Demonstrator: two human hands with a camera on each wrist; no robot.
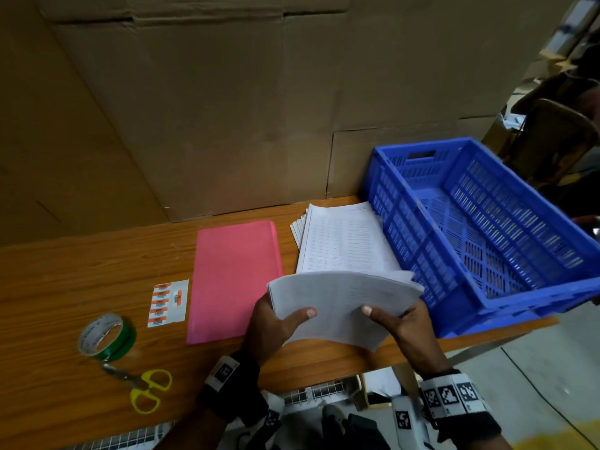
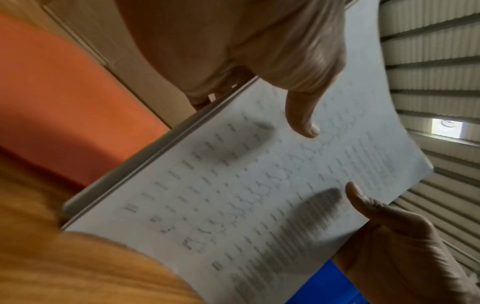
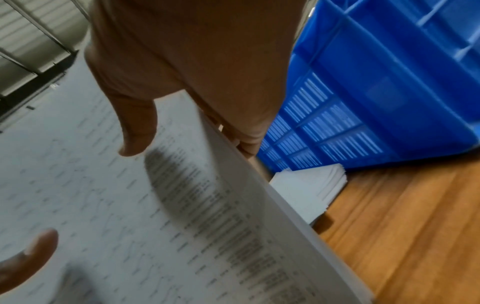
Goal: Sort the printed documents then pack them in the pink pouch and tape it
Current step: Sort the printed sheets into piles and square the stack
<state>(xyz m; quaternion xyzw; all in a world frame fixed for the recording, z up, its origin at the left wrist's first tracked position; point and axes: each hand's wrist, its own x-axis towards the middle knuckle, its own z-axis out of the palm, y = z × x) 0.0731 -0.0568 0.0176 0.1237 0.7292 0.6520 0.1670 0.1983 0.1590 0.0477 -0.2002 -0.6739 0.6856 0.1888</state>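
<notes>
Both your hands on a sheaf of printed documents [image 1: 344, 306], held above the table's near edge.
Left hand [image 1: 276, 323] and right hand [image 1: 402, 323] each grip a side: thumbs on top, fingers curled under. More printed pages [image 1: 344, 241] lie stacked on the table [image 1: 65, 271] between the pink pouch [image 1: 233, 280] and the blue crate [image 1: 487, 228]; tape roll [image 1: 107, 336] far left.

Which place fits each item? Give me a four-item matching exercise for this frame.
Items:
1. pink pouch
2. tape roll
3. scissors
4. blue crate

Places:
A. nearest the table's front edge, by the tape
B. right end of the table
C. flat, between label sheet and papers
D. left of the label sheet

Pairs: 1-C, 2-D, 3-A, 4-B
</notes>
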